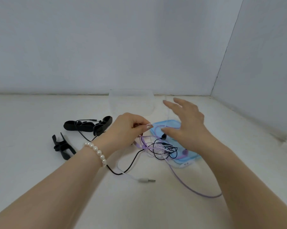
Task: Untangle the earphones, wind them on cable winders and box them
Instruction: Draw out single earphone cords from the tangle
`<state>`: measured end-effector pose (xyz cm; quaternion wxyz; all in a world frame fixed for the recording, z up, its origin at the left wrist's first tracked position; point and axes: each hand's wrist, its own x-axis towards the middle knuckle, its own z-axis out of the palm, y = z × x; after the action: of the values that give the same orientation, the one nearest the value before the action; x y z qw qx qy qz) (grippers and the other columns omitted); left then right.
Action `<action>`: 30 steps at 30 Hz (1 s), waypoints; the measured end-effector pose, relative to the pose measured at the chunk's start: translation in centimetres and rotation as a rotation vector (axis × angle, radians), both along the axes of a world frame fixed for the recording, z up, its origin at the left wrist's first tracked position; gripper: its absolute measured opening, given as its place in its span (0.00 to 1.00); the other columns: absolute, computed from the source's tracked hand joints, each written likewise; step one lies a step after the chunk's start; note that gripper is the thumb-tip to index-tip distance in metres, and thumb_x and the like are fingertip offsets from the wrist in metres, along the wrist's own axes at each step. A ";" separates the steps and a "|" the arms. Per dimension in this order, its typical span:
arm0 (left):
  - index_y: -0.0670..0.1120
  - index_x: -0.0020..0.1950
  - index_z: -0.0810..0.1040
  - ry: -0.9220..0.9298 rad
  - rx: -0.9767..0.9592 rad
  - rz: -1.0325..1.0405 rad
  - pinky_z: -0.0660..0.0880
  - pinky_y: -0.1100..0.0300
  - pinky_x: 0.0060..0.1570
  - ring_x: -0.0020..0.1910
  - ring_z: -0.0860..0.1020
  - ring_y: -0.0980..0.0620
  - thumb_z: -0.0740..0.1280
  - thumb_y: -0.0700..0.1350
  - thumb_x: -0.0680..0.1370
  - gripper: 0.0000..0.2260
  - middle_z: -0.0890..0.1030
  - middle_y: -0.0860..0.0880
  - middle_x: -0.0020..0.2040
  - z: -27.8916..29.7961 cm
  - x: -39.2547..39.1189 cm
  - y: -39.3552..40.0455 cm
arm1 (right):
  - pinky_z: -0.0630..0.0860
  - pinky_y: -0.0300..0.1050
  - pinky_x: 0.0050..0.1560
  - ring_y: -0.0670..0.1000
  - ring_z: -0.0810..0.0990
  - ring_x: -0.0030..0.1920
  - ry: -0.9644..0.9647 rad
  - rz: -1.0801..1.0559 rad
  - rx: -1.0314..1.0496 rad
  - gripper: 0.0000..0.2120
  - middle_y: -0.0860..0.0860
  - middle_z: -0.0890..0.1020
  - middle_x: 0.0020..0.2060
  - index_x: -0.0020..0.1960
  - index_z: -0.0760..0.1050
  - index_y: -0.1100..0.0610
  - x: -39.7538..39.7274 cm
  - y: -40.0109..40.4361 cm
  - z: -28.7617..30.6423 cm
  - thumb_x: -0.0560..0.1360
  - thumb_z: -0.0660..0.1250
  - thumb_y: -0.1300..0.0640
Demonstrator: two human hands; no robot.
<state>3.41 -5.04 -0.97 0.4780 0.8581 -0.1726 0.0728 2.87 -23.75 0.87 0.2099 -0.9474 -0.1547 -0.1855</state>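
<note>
Head view: left hand [129, 125] pinches a white cable [151, 124] above the tangled earphones [160, 148], which lie mid-table, partly on the blue lid [184, 160]. Right hand [187, 121] hovers above the lid, fingers spread, gripping nothing. White plug [146, 180] points right; the purple cable [195, 190] trails toward the near right. Black winders [88, 125] lie left of the tangle, long axes roughly left-right. Clear box [131, 101] stands at the wall [106, 47]. Bare table [32, 113] lies far left.
</note>
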 end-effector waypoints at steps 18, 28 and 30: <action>0.47 0.47 0.84 -0.220 0.193 0.081 0.64 0.70 0.36 0.31 0.70 0.65 0.67 0.47 0.76 0.07 0.73 0.54 0.37 -0.3 -0.2 -0.7 | 0.52 0.43 0.63 0.48 0.68 0.65 -0.021 0.109 -0.145 0.14 0.45 0.78 0.56 0.57 0.78 0.45 -0.9 2.6 -0.1 0.72 0.65 0.47; 0.48 0.38 0.77 -0.124 0.330 0.148 0.63 0.61 0.39 0.36 0.71 0.56 0.66 0.47 0.77 0.08 0.73 0.54 0.37 -0.3 0.5 0.5 | 0.74 0.44 0.40 0.48 0.73 0.24 0.039 0.060 1.137 0.10 0.49 0.74 0.21 0.37 0.75 0.57 0.0 -1.6 2.1 0.77 0.63 0.64; 0.47 0.37 0.77 -0.068 0.290 0.182 0.66 0.62 0.35 0.31 0.72 0.58 0.66 0.47 0.76 0.09 0.76 0.54 0.33 -0.3 0.6 1.0 | 0.73 0.42 0.33 0.48 0.67 0.19 0.047 0.018 1.466 0.09 0.49 0.67 0.17 0.40 0.73 0.59 0.4 -2.8 2.4 0.78 0.60 0.62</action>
<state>3.97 -4.06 -1.22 0.3346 0.9272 -0.1188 0.1191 3.25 -26.59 3.25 0.7946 -0.5661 0.0060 -0.2194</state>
